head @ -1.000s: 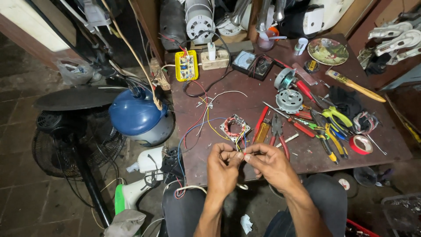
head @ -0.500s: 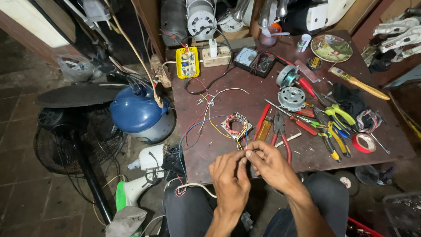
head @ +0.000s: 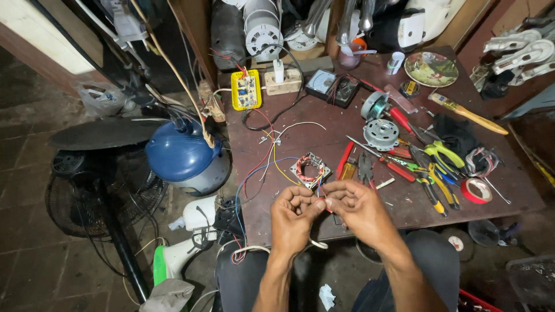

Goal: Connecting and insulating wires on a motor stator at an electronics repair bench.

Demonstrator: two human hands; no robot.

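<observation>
Between the left hand [head: 293, 215] and right hand [head: 354, 209], both pinched tight on thin wires [head: 319, 195], the ends look unjoined, with the coil [head: 310, 169] just above them.

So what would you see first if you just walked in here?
Probably the two hands, left and right, pinching thin wires together at the near edge of the brown table, just in front of a small copper coil. Next comes the big blue dome left of the table, then the jumble of pliers on the right.
</observation>
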